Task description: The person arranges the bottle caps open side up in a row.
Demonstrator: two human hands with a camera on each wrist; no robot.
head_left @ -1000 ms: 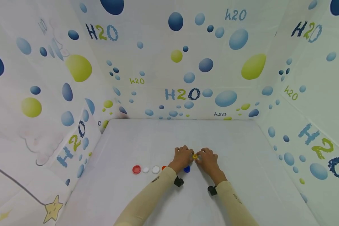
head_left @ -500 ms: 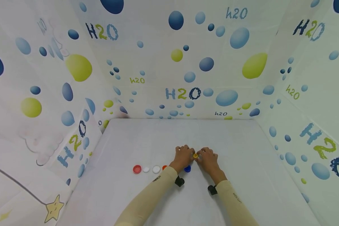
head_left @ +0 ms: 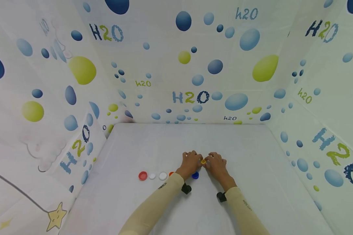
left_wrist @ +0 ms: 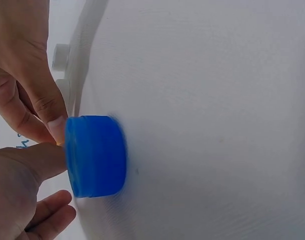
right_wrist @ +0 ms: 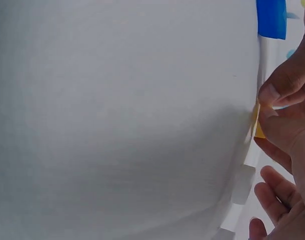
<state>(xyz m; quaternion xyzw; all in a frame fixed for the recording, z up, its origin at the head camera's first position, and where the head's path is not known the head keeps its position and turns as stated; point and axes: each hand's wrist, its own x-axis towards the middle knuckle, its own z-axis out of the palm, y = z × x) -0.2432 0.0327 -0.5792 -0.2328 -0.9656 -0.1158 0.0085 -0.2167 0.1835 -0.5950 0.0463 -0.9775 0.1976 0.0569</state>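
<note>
Both hands meet over a small yellow bottle cap [head_left: 203, 162] at the middle of the white table. My left hand [head_left: 190, 164] pinches it from the left, and my right hand [head_left: 216, 167] pinches it from the right. In the right wrist view the thumbs almost meet and cover much of the yellow cap [right_wrist: 260, 131]. A blue bottle cap [head_left: 195, 175] lies just nearer the camera, below the left hand; it looms large as the blue cap [left_wrist: 96, 156] in the left wrist view.
Left of the hands runs a row of caps: a red cap [head_left: 142, 176], a white cap [head_left: 152, 176], another white cap [head_left: 163, 176] and an orange cap [head_left: 171, 174] partly under the left sleeve. White pieces [left_wrist: 60, 57] stand beyond the hands. Patterned walls enclose the table.
The hands stay at the yellow cap, with only a very slight shift of the right fingers. The row of caps keeps its place; the whole view has shifted a little.
</note>
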